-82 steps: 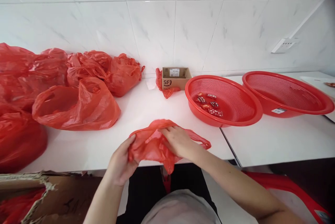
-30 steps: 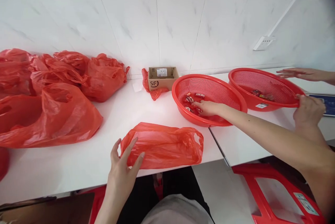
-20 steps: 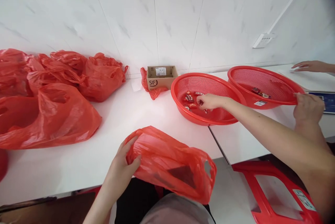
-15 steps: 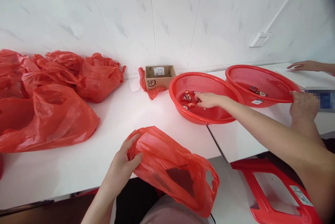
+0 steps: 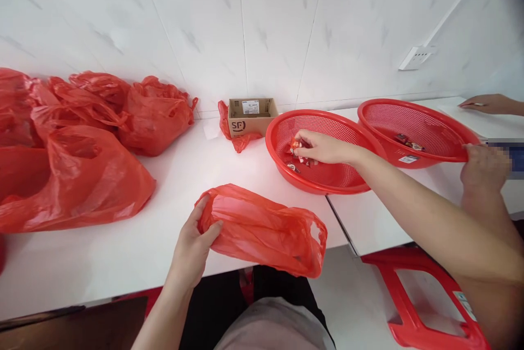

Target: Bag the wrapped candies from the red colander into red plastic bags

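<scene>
My left hand grips the rim of a thin red plastic bag, thumb inside and fingers outside. The bag hangs open at the table's front edge, its handle loop to the right. My right hand reaches into the nearer red plastic basket, fingers curled around a few small wrapped sweets. Other small wrapped pieces lie on the basket floor under and beside the fingers; part of them is hidden by the hand.
Several filled red bags stand at the left. A small cardboard box sits against the wall. A second red basket holds a few packets, with another person's hand at its rim. A red stool stands below the table.
My right hand has closed around sweets and lifted them slightly from the basket floor. The bag in my left hand has risen, its right end now higher and further left.
</scene>
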Demonstrator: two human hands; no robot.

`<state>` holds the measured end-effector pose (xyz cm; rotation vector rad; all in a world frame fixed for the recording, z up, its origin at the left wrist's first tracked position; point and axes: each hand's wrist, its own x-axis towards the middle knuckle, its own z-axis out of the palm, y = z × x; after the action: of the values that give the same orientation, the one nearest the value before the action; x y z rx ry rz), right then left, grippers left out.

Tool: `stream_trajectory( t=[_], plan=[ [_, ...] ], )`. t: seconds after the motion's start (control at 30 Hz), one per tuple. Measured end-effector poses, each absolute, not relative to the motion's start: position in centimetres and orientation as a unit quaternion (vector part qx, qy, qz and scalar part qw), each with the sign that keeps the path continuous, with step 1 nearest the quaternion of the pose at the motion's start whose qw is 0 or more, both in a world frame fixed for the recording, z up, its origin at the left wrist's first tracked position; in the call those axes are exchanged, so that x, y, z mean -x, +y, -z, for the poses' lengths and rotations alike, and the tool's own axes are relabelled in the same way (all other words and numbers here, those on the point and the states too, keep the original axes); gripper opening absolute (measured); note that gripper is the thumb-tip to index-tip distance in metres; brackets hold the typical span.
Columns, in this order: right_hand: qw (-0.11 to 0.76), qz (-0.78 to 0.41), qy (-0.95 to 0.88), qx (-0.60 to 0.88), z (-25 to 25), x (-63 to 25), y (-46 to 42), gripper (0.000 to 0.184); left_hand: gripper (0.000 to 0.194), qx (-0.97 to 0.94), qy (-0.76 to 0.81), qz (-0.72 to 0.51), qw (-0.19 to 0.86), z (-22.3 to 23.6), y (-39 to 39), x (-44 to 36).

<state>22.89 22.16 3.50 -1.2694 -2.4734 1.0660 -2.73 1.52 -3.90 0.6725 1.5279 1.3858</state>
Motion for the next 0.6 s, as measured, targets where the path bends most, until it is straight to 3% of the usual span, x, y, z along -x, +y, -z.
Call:
stream_trajectory(
  t=[0.07,0.13,0.27,0.33,0.4,0.5,0.6],
  plan=[
    [0.108,-0.464,-0.807,0.348,-4.0,-21.0,18.8,0.018,0.085,-0.284,0.622,-0.556,0.472,4.0,1.7,2.4],
    [0.025,-0.523,-0.803,0.283,-3.0,-18.7,15.2,0.022,0.085,-0.296,0.618,-0.55,0.478,4.1,1.8,2.1],
    [-0.04,-0.338,-0.875,0.344,1.0,-15.7,11.2,0.013,0.083,-0.335,0.631,-0.501,0.489,4.1,1.5,2.3],
    [-0.016,-0.278,-0.885,0.373,1.7,-15.7,11.5,0.022,0.079,-0.361,0.639,-0.461,0.499,4.0,1.1,2.9],
    [0.012,-0.3,-0.888,0.348,0.8,-16.4,12.9,0.029,0.075,-0.385,0.642,-0.434,0.501,3.9,0.7,3.5],
    [0.077,-0.325,-0.883,0.33,-2.2,-17.8,16.6,0.027,0.068,-0.432,0.65,-0.416,0.467,4.0,0.2,3.9],
    [0.12,-0.267,-0.856,0.426,-4.4,-20.4,20.4,0.026,0.062,-0.47,0.664,-0.405,0.418,4.3,-0.2,3.9]
  ],
)
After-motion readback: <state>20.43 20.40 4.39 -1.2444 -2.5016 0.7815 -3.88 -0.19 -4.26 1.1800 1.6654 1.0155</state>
